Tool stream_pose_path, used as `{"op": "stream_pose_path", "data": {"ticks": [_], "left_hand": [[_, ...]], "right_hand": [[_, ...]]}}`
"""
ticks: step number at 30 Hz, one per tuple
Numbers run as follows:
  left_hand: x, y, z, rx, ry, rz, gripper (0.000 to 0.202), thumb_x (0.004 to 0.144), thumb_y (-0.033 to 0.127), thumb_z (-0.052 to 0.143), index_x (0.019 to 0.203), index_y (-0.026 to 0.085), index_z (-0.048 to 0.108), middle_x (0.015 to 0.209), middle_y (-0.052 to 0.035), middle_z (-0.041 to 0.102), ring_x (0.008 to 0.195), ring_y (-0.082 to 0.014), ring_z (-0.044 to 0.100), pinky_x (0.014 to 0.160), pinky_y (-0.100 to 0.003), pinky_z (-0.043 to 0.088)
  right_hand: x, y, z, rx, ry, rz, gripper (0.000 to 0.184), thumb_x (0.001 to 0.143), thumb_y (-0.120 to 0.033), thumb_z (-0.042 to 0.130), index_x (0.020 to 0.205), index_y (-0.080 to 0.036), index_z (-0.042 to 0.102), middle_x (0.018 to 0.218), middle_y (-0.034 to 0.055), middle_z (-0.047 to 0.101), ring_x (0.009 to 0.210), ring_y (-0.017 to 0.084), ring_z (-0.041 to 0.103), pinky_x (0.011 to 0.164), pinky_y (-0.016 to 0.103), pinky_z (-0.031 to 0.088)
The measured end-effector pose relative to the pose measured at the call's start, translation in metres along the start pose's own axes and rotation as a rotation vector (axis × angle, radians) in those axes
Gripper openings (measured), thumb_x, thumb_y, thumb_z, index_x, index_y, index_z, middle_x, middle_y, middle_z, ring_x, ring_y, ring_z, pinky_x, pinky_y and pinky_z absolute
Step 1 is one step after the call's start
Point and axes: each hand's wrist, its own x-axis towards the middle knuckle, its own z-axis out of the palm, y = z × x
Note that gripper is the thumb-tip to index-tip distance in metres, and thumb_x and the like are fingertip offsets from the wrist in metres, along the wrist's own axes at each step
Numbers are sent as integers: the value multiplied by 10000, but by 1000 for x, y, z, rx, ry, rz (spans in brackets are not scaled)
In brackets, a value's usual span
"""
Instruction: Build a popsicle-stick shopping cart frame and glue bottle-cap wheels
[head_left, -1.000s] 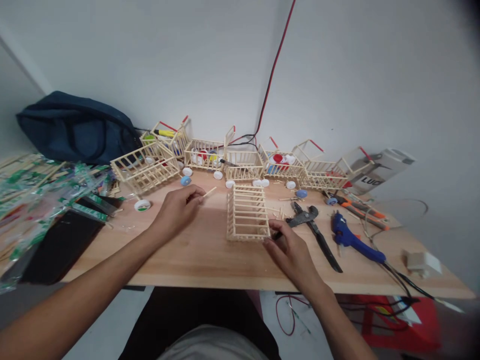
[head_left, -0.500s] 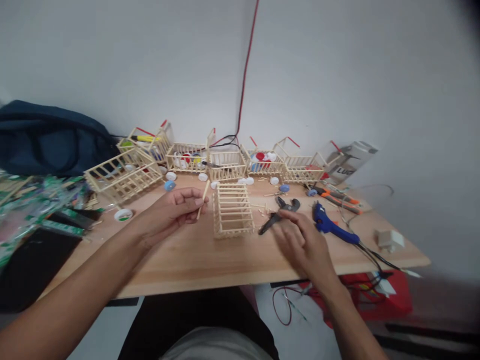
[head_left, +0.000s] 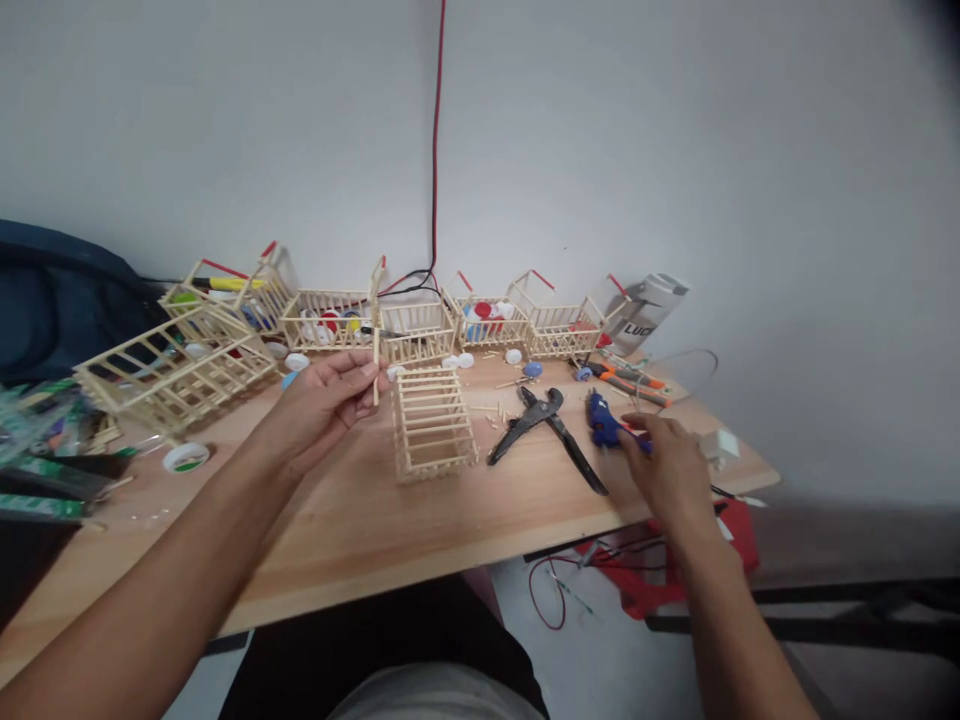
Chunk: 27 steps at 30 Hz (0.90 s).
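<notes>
Beige slim stick [head_left: 376, 360], slatted wooden frame [head_left: 436, 412]

Shows a slim pale wooden stick [head_left: 376, 366], held almost upright left of the frame's centre; just below centre, a box-shaped cage [head_left: 435, 411] of similar sticks, resting slatted face up; right of centre, a blue glue gun [head_left: 603, 424], lying nozzle toward upper left, handle partly covered

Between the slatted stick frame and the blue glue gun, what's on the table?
The head view shows black pliers with spread handles there, and small loose stick pieces nearer the frame.
</notes>
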Motion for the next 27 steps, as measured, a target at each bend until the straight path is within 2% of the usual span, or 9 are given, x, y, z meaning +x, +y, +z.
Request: {"op": "stream_pose_path", "data": {"ticks": [2, 5, 10, 14, 17, 22, 25, 27], "left_hand": [[-2, -2, -4, -1, 11, -7, 179, 678, 178, 813, 801, 113, 701, 662, -21, 657, 502, -44, 511, 465, -125, 413], [-3, -1, -6, -5, -4, -10, 172, 682, 183, 811, 807, 116, 713, 671, -21, 655, 504, -42, 507, 469, -125, 423], [-4, 2, -4, 2, -25, -14, 169, 699, 218, 805, 792, 117, 706, 654, -22, 649, 502, -48, 494, 466, -137, 416], [-5, 0, -4, 10, -31, -5, 214, 703, 265, 814, 792, 112, 693, 660, -16, 647, 510, -45, 494, 481, -141, 416], [-6, -1, -3, 0, -29, -2, 242, 683, 277, 832, 780, 111, 685, 732, -23, 668, 536, -43, 513, 501, -144, 431], [-7, 0, -1, -6, -39, 1, 247, 665, 264, 847, 765, 106, 686, 729, -16, 655, 546, -46, 519, 495, -143, 433], [-7, 0, -1, -4, -61, 2, 250, 671, 271, 845, 765, 102, 686, 746, -29, 662, 563, -53, 535, 505, -149, 443], [-7, 0, -2, -4, -68, 2, 251, 674, 274, 843, 767, 102, 686, 755, -35, 667, 579, -60, 549, 515, -153, 452]], "right_hand": [[3, 18, -5, -179, -71, 18, 335, 897, -293, 490, 1143, -122, 641, 1079, 202, 646, 965, 338, 608, 828, 463, 470], [6, 34, -5, -318, -190, -20, 358, 859, -229, 551, 1191, -127, 637, 1130, 199, 651, 988, 342, 608, 854, 452, 456], [12, 32, 5, -382, -288, -92, 371, 875, -212, 532, 1234, -178, 619, 1204, 183, 642, 1018, 344, 603, 850, 457, 439], [18, 29, 7, -431, -337, -58, 373, 888, -225, 502, 1241, -168, 607, 1125, 208, 669, 1025, 389, 606, 840, 527, 425], [22, 31, 6, -433, -376, -52, 369, 885, -241, 503, 1233, -162, 599, 1095, 208, 673, 1021, 388, 617, 831, 521, 429], [27, 30, 7, -377, -371, -29, 343, 887, -270, 508, 1190, -126, 579, 1061, 202, 671, 985, 352, 635, 768, 410, 444], [27, 26, 7, -344, -327, 20, 344, 894, -290, 506, 1176, -100, 562, 1021, 193, 682, 944, 324, 647, 721, 358, 438], [26, 24, 3, -277, -253, 79, 369, 905, -310, 486, 1197, -95, 556, 973, 184, 690, 884, 315, 655, 688, 354, 434]]}}
